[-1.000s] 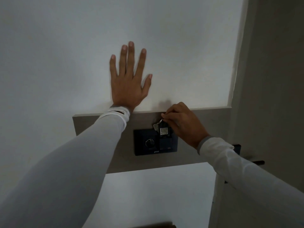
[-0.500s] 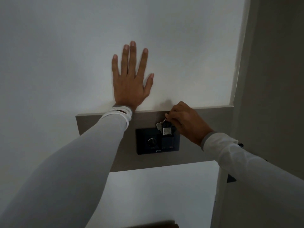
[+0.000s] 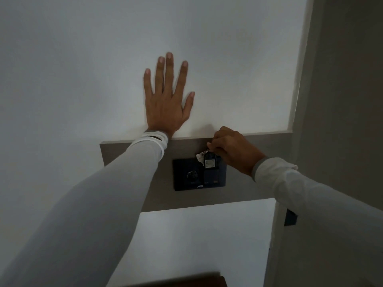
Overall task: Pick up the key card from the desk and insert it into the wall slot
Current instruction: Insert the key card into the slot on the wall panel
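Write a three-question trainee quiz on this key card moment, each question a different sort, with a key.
1. True or false: the left hand lies flat on the white wall with its fingers spread.
2. Multiple choice: the key card is at A) the round dial, B) the right half of the dark wall panel, C) the door frame.
3. Fill in: the right hand pinches the top of the card near a metal ____.

Key
1. True.
2. B; the card stands upright there, its lower end at the slot.
3. Ring.
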Available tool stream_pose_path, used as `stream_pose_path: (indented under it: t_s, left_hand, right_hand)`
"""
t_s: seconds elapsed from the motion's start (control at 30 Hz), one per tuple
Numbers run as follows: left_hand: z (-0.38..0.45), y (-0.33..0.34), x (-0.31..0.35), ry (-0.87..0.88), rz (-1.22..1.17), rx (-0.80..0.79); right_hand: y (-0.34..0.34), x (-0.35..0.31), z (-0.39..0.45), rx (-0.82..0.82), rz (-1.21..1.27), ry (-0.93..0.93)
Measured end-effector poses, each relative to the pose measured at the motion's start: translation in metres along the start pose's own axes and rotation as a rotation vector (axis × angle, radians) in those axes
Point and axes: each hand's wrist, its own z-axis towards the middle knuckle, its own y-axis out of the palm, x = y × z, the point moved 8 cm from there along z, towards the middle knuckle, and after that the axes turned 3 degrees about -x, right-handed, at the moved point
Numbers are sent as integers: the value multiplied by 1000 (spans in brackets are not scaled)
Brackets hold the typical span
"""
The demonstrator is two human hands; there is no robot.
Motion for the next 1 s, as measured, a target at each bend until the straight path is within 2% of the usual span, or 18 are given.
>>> stream_pose_path:
  t_s: [0.17,0.33,0.53,0.77,1.0]
  left_hand:
    - [0,0,0,-1,2,1]
    - [-1,1,0,5,-5,11]
    - [-1,0,0,5,17,36]
    - [-1,0,0,9,18,40]
    - [-1,2,0,8,23,38]
  right_hand:
    - [1,9,4,-13,5,48]
    - [-3,29,6,-23,256,217]
    - [-19,28,22,19,346,194]
    - [-7,35,20,-121,280,207]
    - [-4,36,17,-77,321,240]
